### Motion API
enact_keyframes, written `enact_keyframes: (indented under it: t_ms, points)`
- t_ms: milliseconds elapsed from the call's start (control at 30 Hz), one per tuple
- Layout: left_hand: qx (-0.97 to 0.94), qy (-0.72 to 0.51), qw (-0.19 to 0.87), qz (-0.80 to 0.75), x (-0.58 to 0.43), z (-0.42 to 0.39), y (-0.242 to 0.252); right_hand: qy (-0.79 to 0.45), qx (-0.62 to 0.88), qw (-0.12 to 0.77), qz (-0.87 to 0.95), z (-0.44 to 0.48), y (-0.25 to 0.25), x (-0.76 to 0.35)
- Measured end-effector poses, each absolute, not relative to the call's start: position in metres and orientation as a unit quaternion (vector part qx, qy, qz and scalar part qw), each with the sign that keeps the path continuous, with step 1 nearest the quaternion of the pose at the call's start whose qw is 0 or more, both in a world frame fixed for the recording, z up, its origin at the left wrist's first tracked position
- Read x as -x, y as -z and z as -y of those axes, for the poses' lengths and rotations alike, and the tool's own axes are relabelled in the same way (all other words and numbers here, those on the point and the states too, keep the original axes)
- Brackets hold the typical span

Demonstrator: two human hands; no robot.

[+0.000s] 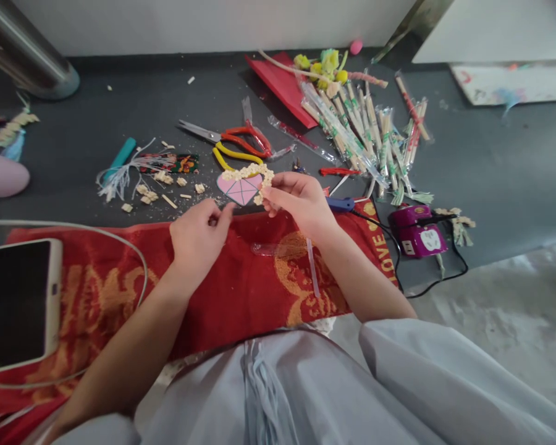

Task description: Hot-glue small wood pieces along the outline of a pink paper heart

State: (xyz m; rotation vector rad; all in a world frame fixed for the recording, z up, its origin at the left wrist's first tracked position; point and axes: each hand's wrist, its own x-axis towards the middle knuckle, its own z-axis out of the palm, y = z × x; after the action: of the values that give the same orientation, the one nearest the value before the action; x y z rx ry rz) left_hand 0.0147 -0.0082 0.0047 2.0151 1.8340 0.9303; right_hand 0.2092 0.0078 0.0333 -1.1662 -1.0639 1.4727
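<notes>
My right hand (301, 201) pinches the right end of a curved cream strand (245, 170) made of small flower-like pieces. The strand arches over the top of a pink heart (241, 189) marked with dark lines; whether the two are joined I cannot tell. Close to the heart's lower tip is my left hand (199, 235), its fingers curled in and its thumb against the index finger. Anything inside that curl is hidden. Just behind the heart lie scissors with red and yellow handles (241, 145). A blue-handled tool (340, 204) with a black cord rests beyond my right hand.
A red towel (222, 278) covers the front of the grey table (143, 93). On it at left lies a white-framed phone (23, 303) with a cable. Wrapped sticks (361, 130) pile at the back right, near a purple box (419, 232). Cream scraps (148, 193) and white threads (120, 176) lie left.
</notes>
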Motion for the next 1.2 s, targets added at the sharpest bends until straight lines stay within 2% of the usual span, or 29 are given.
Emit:
enact_keyframes:
  t_ms: [100, 233, 400, 533, 700, 967, 1200]
  points:
    - [-0.650, -0.367, 0.200, -0.634, -0.007, -0.001, -0.005, -0.597, 0.475, 0.463, 0.452, -0.007, -0.033, -0.211]
    - [-0.577, -0.490, 0.332, -0.563, -0.006, -0.006, -0.005, -0.595, 0.471, 0.451, 0.470, -0.006, -0.033, -0.213]
    - [-0.535, -0.540, 0.389, -0.520, -0.008, -0.008, -0.005, -0.600, 0.461, 0.447, 0.476, -0.006, -0.030, -0.212]
    - [-0.534, -0.535, 0.367, -0.542, -0.006, -0.010, 0.002, -0.573, 0.491, 0.407, 0.514, -0.004, -0.027, -0.208]
    - [-0.570, -0.523, 0.301, -0.557, -0.006, -0.010, 0.008, -0.408, 0.584, 0.333, 0.618, -0.001, -0.024, -0.202]
    - [-0.620, -0.467, 0.258, -0.575, -0.006, -0.006, 0.011, -0.322, 0.644, 0.231, 0.654, -0.004, -0.026, -0.197]
    - [-0.682, -0.418, 0.167, -0.577, -0.005, -0.005, 0.012, -0.204, 0.677, 0.147, 0.692, 0.000, -0.033, -0.203]
